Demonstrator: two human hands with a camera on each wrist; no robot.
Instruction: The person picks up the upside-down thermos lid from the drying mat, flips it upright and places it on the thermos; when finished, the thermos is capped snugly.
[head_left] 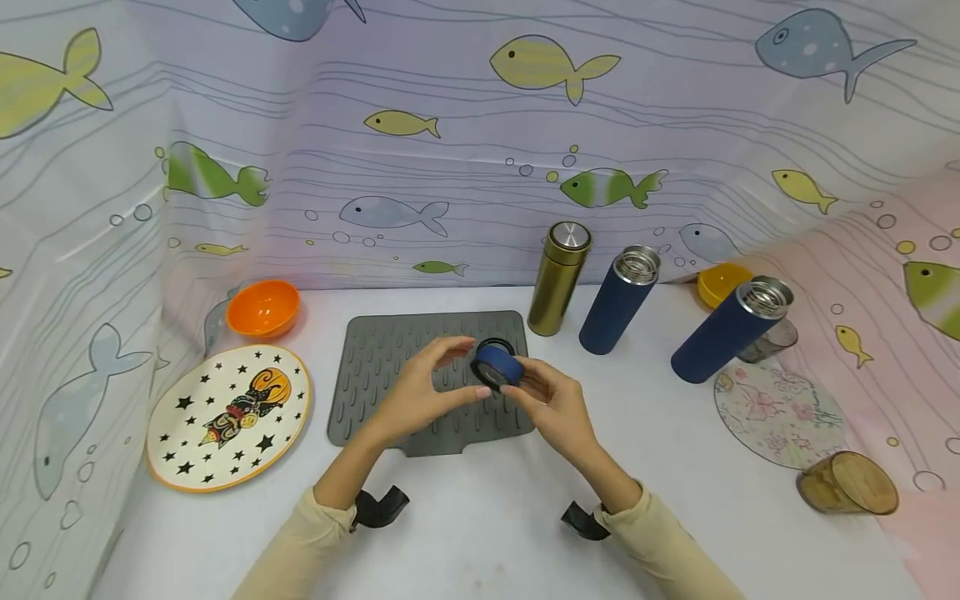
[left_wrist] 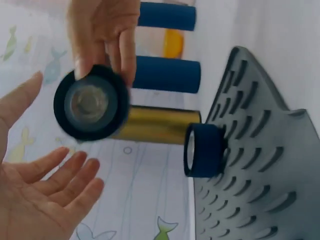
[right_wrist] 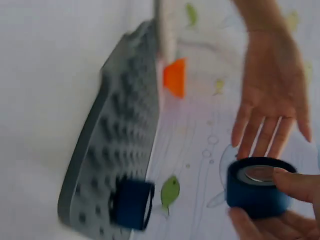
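Observation:
My right hand (head_left: 553,406) pinches a navy bottle cap (head_left: 501,365) by its rim, fingers on one side and thumb on the other. In the left wrist view the cap's dark ring and pale round centre (left_wrist: 90,102) face the camera. My left hand (head_left: 422,387) is beside it, fingers spread and apart from the cap, holding nothing. A second navy cap (right_wrist: 134,204) sits on the grey ridged mat (head_left: 375,375); the held cap partly hides it in the head view. Two navy flasks, a nearer one (head_left: 723,337) and a farther one (head_left: 617,304), stand uncapped at the right.
A gold flask (head_left: 558,283) with its lid on stands behind the mat. At the left are an orange bowl (head_left: 262,310) and a star-patterned plate (head_left: 225,417). Rightward lie a yellow bowl (head_left: 722,283), a patterned round board (head_left: 780,417) and an amber glass (head_left: 847,483).

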